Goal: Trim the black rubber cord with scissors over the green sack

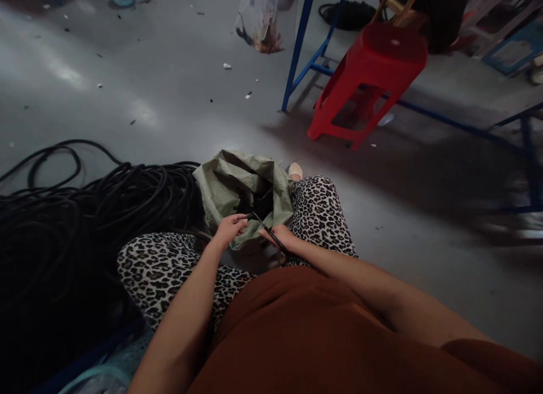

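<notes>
My left hand (230, 230) is closed in a pinch around a small black piece (249, 216), too small to make out exactly. Dark-handled scissors (275, 239) are in my right hand (283, 235), their blades pointing up and left toward the left fingertips. Whether the blades touch the black piece I cannot tell. Both hands are over the near rim of a green-grey woven sack (207, 181), which stands between my knees with its mouth spread wide. Dark pieces (263, 202) lie inside it, in shadow.
A big heap of black hose or cable (161, 190) lies to the left of the sack. Ahead on the right stand a red plastic stool (382, 60) and a blue metal frame (297, 54). A clear plastic bag (263, 15) is farther off. Small scraps dot the grey floor (169, 71).
</notes>
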The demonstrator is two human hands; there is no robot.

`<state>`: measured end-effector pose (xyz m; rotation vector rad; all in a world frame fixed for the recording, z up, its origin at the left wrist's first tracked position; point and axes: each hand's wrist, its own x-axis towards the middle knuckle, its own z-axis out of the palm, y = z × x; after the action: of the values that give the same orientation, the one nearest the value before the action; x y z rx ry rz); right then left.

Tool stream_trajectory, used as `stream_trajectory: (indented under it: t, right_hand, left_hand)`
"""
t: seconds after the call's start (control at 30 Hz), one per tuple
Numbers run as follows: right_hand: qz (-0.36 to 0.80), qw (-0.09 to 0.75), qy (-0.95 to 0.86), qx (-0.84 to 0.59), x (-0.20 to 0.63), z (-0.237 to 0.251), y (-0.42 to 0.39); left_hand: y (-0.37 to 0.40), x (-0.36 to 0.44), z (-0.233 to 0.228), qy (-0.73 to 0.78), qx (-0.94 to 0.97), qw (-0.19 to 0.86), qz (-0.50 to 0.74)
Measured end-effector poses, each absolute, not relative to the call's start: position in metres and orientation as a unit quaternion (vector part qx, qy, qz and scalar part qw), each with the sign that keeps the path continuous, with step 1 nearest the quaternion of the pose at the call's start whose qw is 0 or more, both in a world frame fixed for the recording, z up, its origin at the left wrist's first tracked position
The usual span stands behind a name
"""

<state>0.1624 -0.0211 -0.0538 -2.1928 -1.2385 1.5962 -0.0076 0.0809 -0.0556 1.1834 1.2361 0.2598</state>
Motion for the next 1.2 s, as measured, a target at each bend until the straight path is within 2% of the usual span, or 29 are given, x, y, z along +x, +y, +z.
stream_trajectory:
  t: [0.4, 0.67, 1.2]
  right_hand:
    - [0.553, 0.114, -0.378, -0.734, 0.161, -0.059, -0.021]
    - [0.531, 0.088, -0.438, -0.72, 0.161, -0.056, -0.019]
    - [0.553, 0.077, -0.443, -0.702, 0.162, -0.044, -0.017]
  left_hand:
    - [0.083, -0.008, -0.064, 0.556, 0.489, 0.655, 0.152]
    - [0.083, -0.008, -0.066, 0.537, 0.504, 0.656, 0.163]
    - [0.082, -0.005, -0.065, 0.542, 0.536, 0.624, 0.174]
